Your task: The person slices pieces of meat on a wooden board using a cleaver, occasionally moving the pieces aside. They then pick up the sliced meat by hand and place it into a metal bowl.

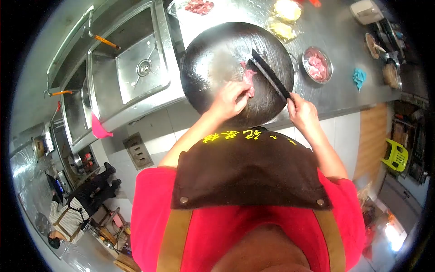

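On a large, round, dark chopping block (204, 86), my left hand (231, 100) presses its curled fingers onto a strip of raw pink meat (248, 78). My right hand (302, 110) grips the handle of a kitchen knife (270, 76) at the block's near right edge. The knife's long dark blade slants up and left across the block, its tip just beyond the far end of the meat. A gap shows between the blade and my left fingers.
Right of the block stands a metal bowl (317, 65) of raw meat, with a blue cloth (359, 79) farther right. Yellow food in plastic bags (287, 10) and more meat (199, 6) lie behind. A steel sink (136, 86) adjoins on the left. Another person (74, 206) stands at far lower left.
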A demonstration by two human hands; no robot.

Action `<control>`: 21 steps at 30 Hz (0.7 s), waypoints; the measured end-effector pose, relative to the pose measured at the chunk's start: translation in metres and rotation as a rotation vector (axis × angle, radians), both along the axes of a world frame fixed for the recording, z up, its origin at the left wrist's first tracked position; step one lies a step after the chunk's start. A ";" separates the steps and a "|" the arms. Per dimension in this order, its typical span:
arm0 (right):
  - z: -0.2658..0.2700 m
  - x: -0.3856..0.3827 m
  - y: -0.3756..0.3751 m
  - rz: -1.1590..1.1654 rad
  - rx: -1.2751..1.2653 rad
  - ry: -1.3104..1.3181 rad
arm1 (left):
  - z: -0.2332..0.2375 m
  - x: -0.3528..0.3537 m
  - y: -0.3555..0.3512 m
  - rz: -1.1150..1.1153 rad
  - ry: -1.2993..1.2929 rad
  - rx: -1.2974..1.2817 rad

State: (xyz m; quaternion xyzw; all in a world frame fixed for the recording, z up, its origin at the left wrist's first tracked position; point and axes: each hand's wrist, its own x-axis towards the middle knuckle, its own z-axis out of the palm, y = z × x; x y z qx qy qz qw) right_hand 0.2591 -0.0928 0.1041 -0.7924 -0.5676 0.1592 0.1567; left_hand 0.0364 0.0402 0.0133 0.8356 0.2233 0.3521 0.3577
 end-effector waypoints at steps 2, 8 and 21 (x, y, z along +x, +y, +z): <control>0.008 -0.001 -0.003 0.021 0.033 0.023 | -0.002 -0.001 0.004 -0.002 0.020 0.080; 0.009 -0.007 -0.027 0.162 -0.004 -0.040 | 0.001 0.009 0.007 -0.043 0.168 0.141; 0.020 0.021 -0.015 0.196 0.074 -0.046 | 0.012 -0.003 0.009 0.173 0.121 0.293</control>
